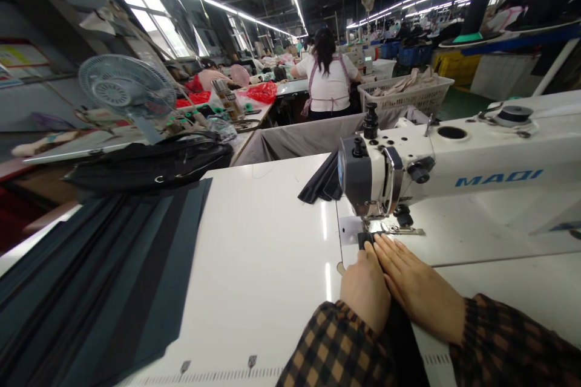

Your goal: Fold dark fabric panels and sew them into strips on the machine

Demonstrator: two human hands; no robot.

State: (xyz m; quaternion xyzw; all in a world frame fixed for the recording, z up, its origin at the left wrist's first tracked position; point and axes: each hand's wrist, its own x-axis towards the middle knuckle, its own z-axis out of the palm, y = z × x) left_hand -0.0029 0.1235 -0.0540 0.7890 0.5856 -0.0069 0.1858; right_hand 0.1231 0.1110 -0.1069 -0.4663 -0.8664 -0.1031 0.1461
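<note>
A strip of dark fabric (pixel 402 347) runs from the table's front edge up to the needle area of a white sewing machine (pixel 490 160). My left hand (pixel 367 287) is closed on the strip, its fingers curled just in front of the presser foot (pixel 367 227). Beside it on the right, my right hand (pixel 420 287) lies flat over the cloth with fingers stretched together toward the needle. Both hands touch each other and hide part of the strip. Behind the machine head, folded dark pieces (pixel 320 181) rest on the table.
Layered dark fabric panels (pixel 149 260) cover the left of the white table (pixel 254 266). Beyond them are a black bag (pixel 154 166) and a fan (pixel 127 91). A person (pixel 329 78) sits ahead, near a white basket (pixel 406 97) of cloth. A grey cloth bin (pixel 304 136) borders the table's far edge.
</note>
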